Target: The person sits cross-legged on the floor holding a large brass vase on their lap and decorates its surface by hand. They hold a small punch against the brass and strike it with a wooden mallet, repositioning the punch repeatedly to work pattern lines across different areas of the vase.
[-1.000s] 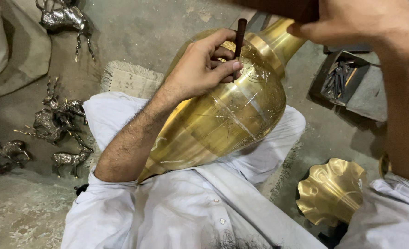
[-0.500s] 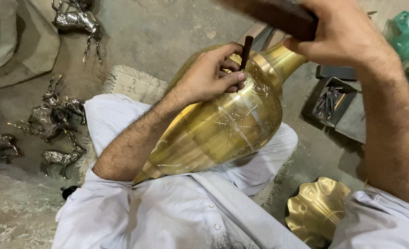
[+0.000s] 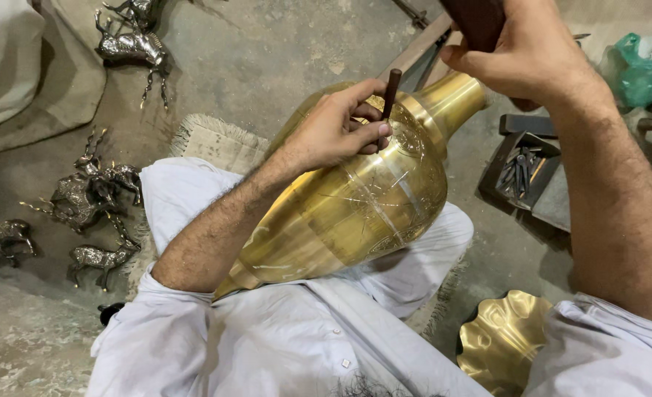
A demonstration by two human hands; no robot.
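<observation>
While the brass vase [image 3: 355, 198] lies across the lap:
Left hand [image 3: 333, 132]: fingers pinch a dark punch [image 3: 390, 92] against the vase's shoulder.
Right hand [image 3: 528, 55]: fist closed round a wooden hammer handle [image 3: 473, 18], raised above.

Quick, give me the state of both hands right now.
Left hand: closed on a dark punch set against the brass vase.
Right hand: closed around a dark wooden handle, raised above the vase.

brass vase [image 3: 355, 206] — lying tilted across lap (neck away) | dark punch [image 3: 390, 92] upright on shoulder
</observation>
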